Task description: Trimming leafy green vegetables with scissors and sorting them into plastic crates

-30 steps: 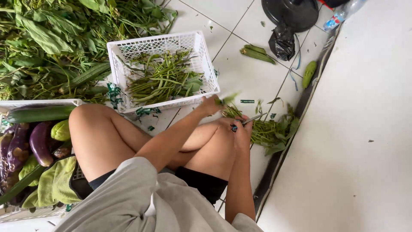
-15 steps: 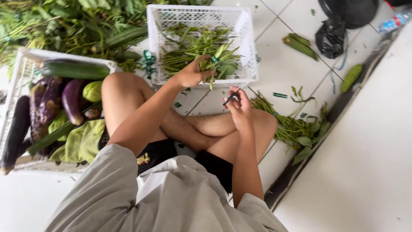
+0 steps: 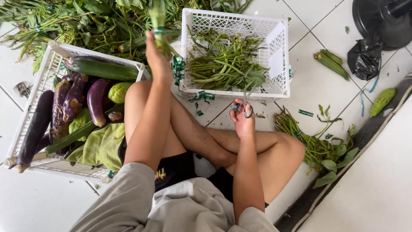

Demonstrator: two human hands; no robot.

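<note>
Left hand (image 3: 157, 58): raised over the floor between the two crates, fingers clenched round a bundle of green stalks (image 3: 158, 17) tied with a band; the bundle stands nearly upright, its long axis running up and away from the fist.
Right hand (image 3: 242, 120): low, just in front of the right-hand white crate (image 3: 280, 38), fingers through the handles of small scissors (image 3: 245, 104); the blades seem closed, though they are too small to be sure.
Key relation: the bundle lies up and to the left of the scissors, well apart; the left hand alone has it.
Crate contents: cut green stems (image 3: 223, 64).
Left crate (image 3: 51, 58): purple eggplants (image 3: 75, 96), a cucumber (image 3: 101, 68).
Floor: loose leafy greens (image 3: 77, 21) beyond, trimmings (image 3: 313, 146) beside the right knee.
</note>
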